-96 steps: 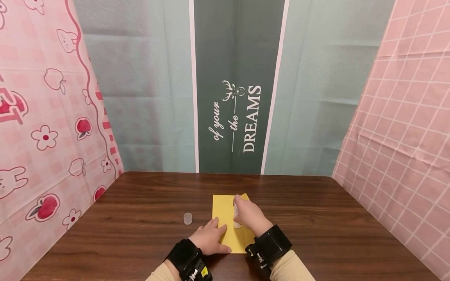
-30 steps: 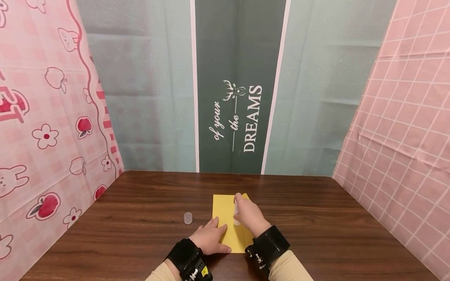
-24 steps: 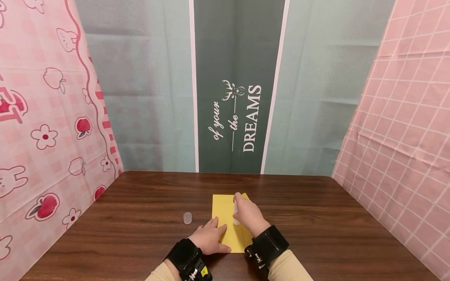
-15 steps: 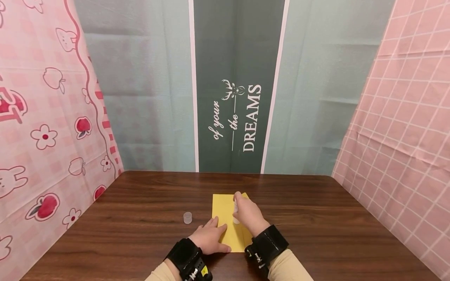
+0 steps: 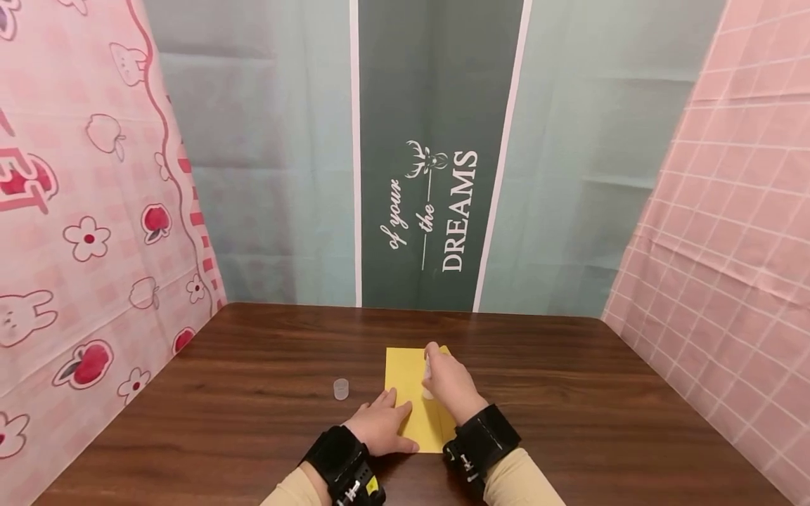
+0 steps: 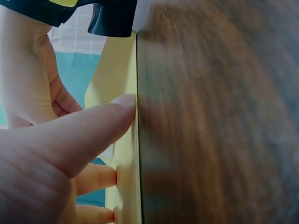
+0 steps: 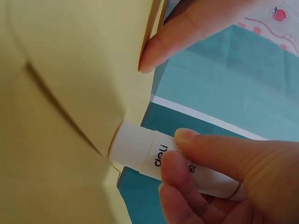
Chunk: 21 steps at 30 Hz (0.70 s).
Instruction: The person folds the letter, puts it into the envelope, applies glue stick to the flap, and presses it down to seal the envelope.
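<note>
A yellow paper envelope [image 5: 405, 369] lies on the table, its flap and seams showing in the right wrist view. My left hand [image 5: 381, 426] rests on its near left part with fingers spread, thumb and fingertips touching the paper [image 6: 122, 70]. My right hand [image 5: 452, 381] grips a white glue stick [image 7: 140, 147] marked "deli", thumb and fingers wrapped around the barrel. The stick's uncapped end meets the paper beside a seam, and its tip is hidden against the envelope. To the left of the envelope stands a small translucent cap [image 5: 341, 389].
The dark wood table [image 5: 253, 372] stretches out around the envelope. Behind it hangs a green curtain [image 5: 430, 84] with white lettering. Pink patterned cloths stand at the left [image 5: 88, 295] and right [image 5: 728, 246] sides.
My right hand and the glue stick have slid slightly away from me over the envelope. The left hand, envelope and cap hold their places, while the head view has shifted a little.
</note>
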Each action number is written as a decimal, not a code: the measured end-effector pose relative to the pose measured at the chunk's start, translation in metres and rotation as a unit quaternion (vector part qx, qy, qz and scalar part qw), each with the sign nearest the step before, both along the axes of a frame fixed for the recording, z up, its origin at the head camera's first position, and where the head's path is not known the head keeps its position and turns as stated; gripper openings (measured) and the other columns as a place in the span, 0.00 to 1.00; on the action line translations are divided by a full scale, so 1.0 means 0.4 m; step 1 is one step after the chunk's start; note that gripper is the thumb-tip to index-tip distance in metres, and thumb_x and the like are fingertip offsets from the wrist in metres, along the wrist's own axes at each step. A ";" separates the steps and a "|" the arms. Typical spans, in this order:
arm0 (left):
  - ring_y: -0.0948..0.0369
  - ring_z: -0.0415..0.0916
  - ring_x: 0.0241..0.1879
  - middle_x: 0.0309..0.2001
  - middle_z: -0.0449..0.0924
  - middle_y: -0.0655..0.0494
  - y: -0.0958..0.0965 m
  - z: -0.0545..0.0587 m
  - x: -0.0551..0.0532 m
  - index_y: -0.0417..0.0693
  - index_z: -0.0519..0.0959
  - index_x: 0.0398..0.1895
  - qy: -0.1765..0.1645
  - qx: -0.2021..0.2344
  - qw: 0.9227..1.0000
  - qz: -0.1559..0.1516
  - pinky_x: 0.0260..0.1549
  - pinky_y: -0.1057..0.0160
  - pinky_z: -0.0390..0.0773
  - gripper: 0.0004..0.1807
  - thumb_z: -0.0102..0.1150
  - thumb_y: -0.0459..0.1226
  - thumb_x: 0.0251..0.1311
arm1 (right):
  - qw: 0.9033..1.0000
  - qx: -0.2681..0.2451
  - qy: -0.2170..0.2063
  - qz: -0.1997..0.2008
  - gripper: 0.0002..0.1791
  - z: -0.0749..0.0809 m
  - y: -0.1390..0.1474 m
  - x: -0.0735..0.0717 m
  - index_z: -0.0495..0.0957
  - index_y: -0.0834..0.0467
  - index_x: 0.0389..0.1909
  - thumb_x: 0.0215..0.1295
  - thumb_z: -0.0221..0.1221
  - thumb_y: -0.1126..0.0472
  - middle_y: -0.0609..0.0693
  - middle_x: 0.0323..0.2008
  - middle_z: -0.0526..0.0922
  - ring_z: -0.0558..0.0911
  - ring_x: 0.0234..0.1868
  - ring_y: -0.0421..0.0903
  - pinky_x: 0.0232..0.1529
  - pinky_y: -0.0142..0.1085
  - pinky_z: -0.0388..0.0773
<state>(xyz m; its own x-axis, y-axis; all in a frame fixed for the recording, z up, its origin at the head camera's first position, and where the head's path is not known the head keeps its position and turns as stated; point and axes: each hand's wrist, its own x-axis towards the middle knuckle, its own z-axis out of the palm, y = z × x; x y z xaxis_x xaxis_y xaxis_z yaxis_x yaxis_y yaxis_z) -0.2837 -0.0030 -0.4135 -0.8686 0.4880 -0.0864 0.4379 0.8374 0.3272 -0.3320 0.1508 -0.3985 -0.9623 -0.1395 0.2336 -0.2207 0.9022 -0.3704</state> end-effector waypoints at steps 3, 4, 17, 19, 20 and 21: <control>0.46 0.55 0.66 0.66 0.59 0.37 0.002 0.003 -0.001 0.45 0.70 0.62 -0.001 -0.010 1.000 0.003 0.57 0.42 0.60 0.38 0.63 0.55 0.50 | 1.000 -0.003 -0.004 -0.004 0.22 0.001 -0.004 -0.006 0.66 0.59 0.41 0.50 0.69 0.66 0.53 0.28 0.78 0.77 0.26 0.47 0.29 0.39 0.76; 0.46 0.55 0.66 0.66 0.59 0.37 0.003 0.004 -0.002 0.46 0.70 0.62 -0.001 -0.014 1.000 0.005 0.57 0.42 0.61 0.38 0.63 0.55 0.50 | 1.000 -0.003 -0.006 -0.006 0.22 0.003 -0.005 -0.008 0.66 0.59 0.41 0.50 0.68 0.66 0.53 0.27 0.78 0.77 0.26 0.47 0.29 0.39 0.75; 0.47 0.55 0.66 0.66 0.59 0.39 0.013 0.002 -0.009 0.49 0.69 0.63 0.007 -0.036 0.999 0.007 0.57 0.45 0.62 0.38 0.62 0.57 0.51 | 1.000 -0.011 -0.026 -0.005 0.22 0.009 0.006 -0.052 0.66 0.61 0.43 0.52 0.67 0.67 0.55 0.30 0.79 0.77 0.28 0.48 0.29 0.40 0.75; 0.47 0.55 0.66 0.66 0.58 0.39 0.012 0.004 -0.009 0.49 0.69 0.63 0.005 -0.036 0.999 0.007 0.57 0.45 0.62 0.38 0.62 0.57 0.51 | 0.999 -0.015 -0.031 -0.006 0.22 0.010 0.006 -0.061 0.65 0.61 0.43 0.53 0.66 0.67 0.55 0.30 0.79 0.76 0.27 0.47 0.29 0.39 0.74; 0.47 0.55 0.66 0.66 0.58 0.39 0.011 0.004 -0.009 0.49 0.69 0.63 0.005 -0.036 0.999 0.007 0.56 0.45 0.62 0.38 0.62 0.57 0.51 | 0.999 -0.017 -0.034 -0.007 0.22 0.010 0.006 -0.065 0.65 0.61 0.43 0.53 0.66 0.67 0.55 0.30 0.79 0.76 0.27 0.47 0.29 0.39 0.74; 0.47 0.55 0.66 0.66 0.58 0.39 0.010 0.004 -0.009 0.49 0.69 0.63 0.007 -0.037 0.999 0.006 0.56 0.45 0.62 0.38 0.62 0.57 0.51 | 0.999 -0.020 -0.036 -0.008 0.22 0.009 0.006 -0.069 0.65 0.60 0.43 0.53 0.67 0.67 0.55 0.30 0.78 0.76 0.27 0.47 0.29 0.38 0.74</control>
